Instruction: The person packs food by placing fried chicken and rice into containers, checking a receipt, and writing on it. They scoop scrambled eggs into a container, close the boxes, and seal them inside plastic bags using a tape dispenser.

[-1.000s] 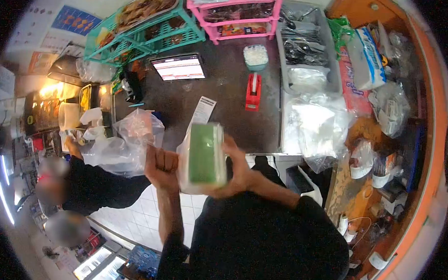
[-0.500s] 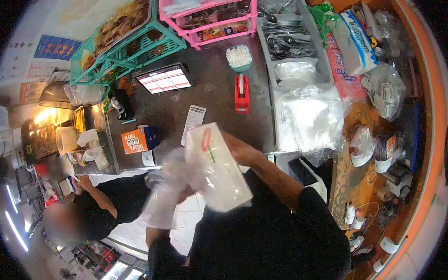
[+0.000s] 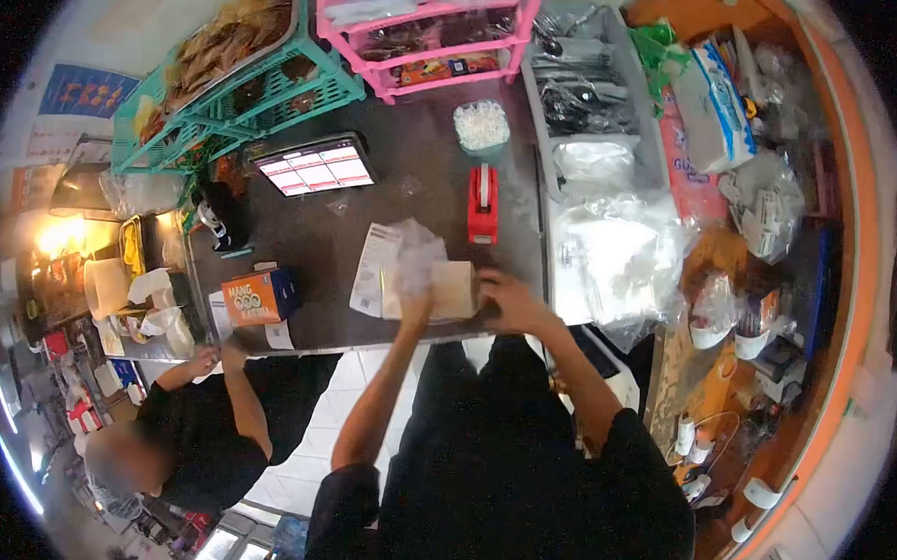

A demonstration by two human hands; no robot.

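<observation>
A pale box [image 3: 456, 290] sits at the counter's front edge, with a crumpled clear plastic bag [image 3: 421, 259] bunched over its left end. My left hand [image 3: 417, 307] is closed on the bag beside the box. My right hand [image 3: 511, 303] is at the box's right end, its curved fingers apart and the fingertips close to that side. Left of the bag lies a white printed receipt [image 3: 373, 267], partly covered by it.
A red tape dispenser [image 3: 484, 209] and a tub of white bits [image 3: 481, 127] stand behind the box. Left are a tablet [image 3: 313, 170] and an orange-and-blue box [image 3: 258, 297]. Plastic bags [image 3: 615, 257] lie right. A co-worker [image 3: 203, 409] stands at left.
The pale box has gone from being held tilted in the air to resting on the counter. My left hand and the bag have moved forward, and my right hand now has its fingers spread.
</observation>
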